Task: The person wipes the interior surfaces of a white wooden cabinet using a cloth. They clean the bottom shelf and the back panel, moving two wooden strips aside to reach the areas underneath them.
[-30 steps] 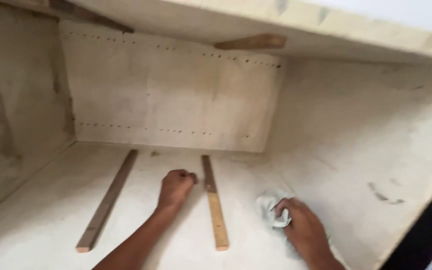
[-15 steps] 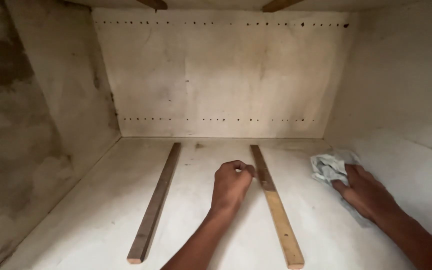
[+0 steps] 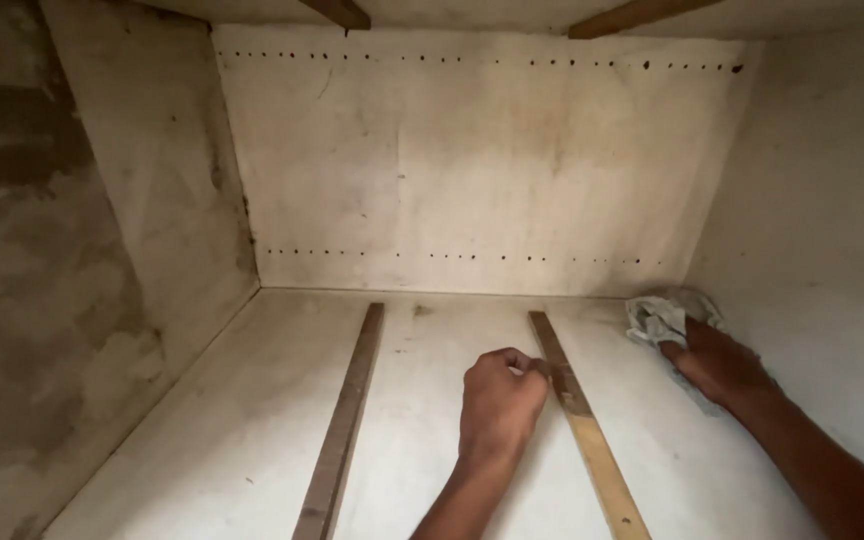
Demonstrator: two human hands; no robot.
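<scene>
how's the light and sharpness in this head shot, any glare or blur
Head view: soft, even, dim warm light, no glare; faint shadow under the left hand; the left wall is darker and mottled. The back panel and its hole rows are sharp, as are the slats; the right hand on the rag is slightly soft. The straight edges splay outward, a wide-lens look.

Head view, your only one: looks forward and down into a pale cabinet interior point(image 3: 472, 170) at close range, your forearms entering from the bottom edge.
</scene>
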